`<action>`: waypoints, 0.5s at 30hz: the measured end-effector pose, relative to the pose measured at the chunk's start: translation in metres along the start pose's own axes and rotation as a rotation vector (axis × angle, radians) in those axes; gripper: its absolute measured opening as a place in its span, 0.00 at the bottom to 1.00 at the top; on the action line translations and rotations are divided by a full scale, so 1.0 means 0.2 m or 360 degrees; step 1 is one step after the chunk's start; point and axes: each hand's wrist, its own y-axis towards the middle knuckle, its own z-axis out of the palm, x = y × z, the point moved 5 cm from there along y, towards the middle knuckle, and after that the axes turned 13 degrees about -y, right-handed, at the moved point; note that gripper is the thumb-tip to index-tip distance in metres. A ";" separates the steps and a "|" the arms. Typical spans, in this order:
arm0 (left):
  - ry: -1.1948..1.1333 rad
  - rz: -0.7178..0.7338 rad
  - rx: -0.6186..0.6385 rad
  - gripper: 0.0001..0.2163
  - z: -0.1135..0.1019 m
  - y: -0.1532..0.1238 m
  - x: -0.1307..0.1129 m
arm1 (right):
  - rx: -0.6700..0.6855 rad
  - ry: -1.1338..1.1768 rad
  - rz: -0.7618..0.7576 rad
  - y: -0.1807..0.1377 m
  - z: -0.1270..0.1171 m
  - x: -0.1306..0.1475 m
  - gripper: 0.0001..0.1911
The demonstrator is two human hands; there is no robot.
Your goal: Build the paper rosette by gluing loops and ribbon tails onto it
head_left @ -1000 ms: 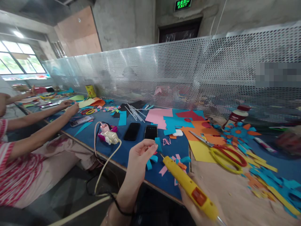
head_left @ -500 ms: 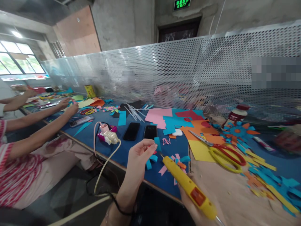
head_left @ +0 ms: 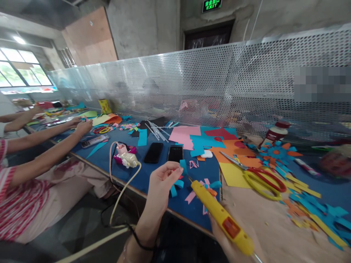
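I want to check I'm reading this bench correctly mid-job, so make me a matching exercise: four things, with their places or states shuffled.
Things:
1. Yellow tool
2. Blue paper strip
3. Large scissors
4. Bottle

Places or states:
A. lying partly on yellow paper
B. gripped in the right hand
C. closed with a dark red cap
D. pinched in the left hand

Pairs: 1-B; 2-D; 3-A; 4-C

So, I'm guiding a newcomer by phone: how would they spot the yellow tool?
At the near edge of the blue table, find the camera wearer's right hand. It holds the yellow tool, a chunky rod with a thin tip. Unlike the flat yellow paper, it carries an orange-red panel.
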 end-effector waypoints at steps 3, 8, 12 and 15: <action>0.0008 -0.0005 0.0032 0.08 0.00 -0.01 -0.01 | 0.0034 -0.0027 0.0019 0.01 0.00 0.03 0.06; 0.0025 -0.0008 0.0089 0.07 0.01 -0.02 -0.03 | 0.0022 0.0000 0.0070 0.02 -0.02 0.06 0.11; -0.0035 0.0037 0.0024 0.06 -0.03 0.00 -0.02 | 0.0028 0.0030 0.0021 0.03 -0.09 0.07 0.14; -0.0022 0.0041 -0.0048 0.08 -0.07 0.07 0.00 | 0.0020 0.0017 -0.0009 0.08 -0.21 0.13 0.19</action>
